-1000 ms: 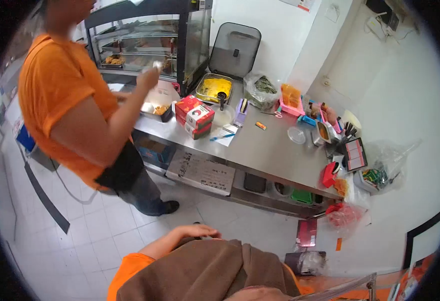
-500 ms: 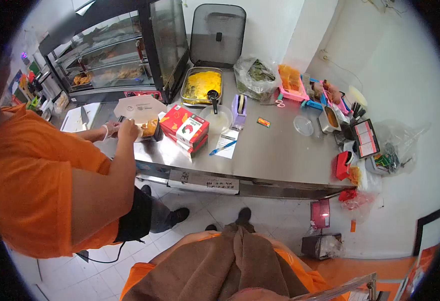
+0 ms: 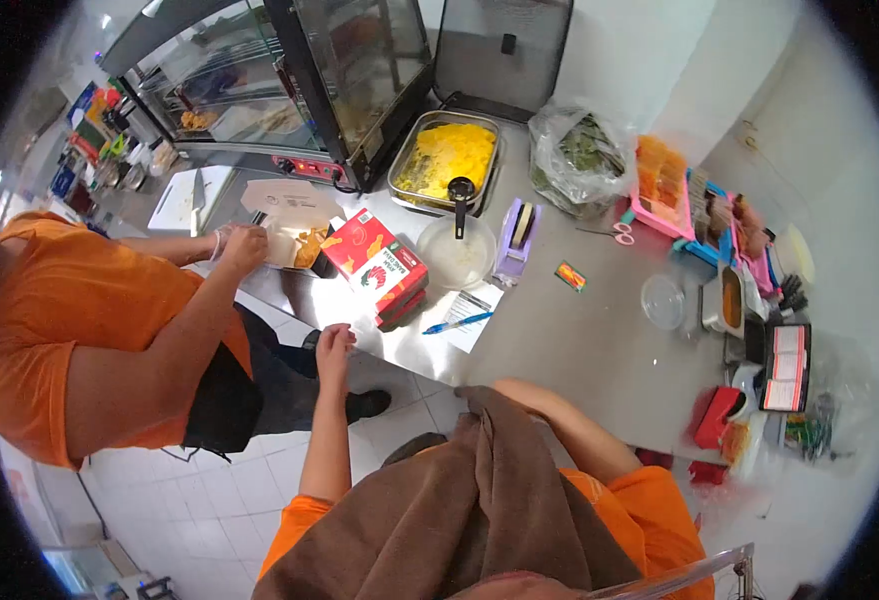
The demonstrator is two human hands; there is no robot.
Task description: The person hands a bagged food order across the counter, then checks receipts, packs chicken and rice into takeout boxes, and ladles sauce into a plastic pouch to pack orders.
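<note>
Your surface: long grey metal counter [image 3: 599,350]. On it, left to right: white rectangular cutting board [image 3: 171,200] with knife, glass-sided black display warmer [image 3: 359,100], open cardboard food box [image 3: 294,215], red-and-white printed cardboard boxes [image 3: 379,262], metal tray of yellow food [image 3: 449,155], round translucent plastic tub [image 3: 449,262], purple tape dispenser [image 3: 515,240], clear bag of green leaves [image 3: 584,150], pink-handled scissors [image 3: 619,234].

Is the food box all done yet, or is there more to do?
Not quite, I think. Golden food is already in the box, and the co-worker's hands are busy at its edge. Its lid is up, so shutting it is probably left. The red box nearby looks shut.
</note>
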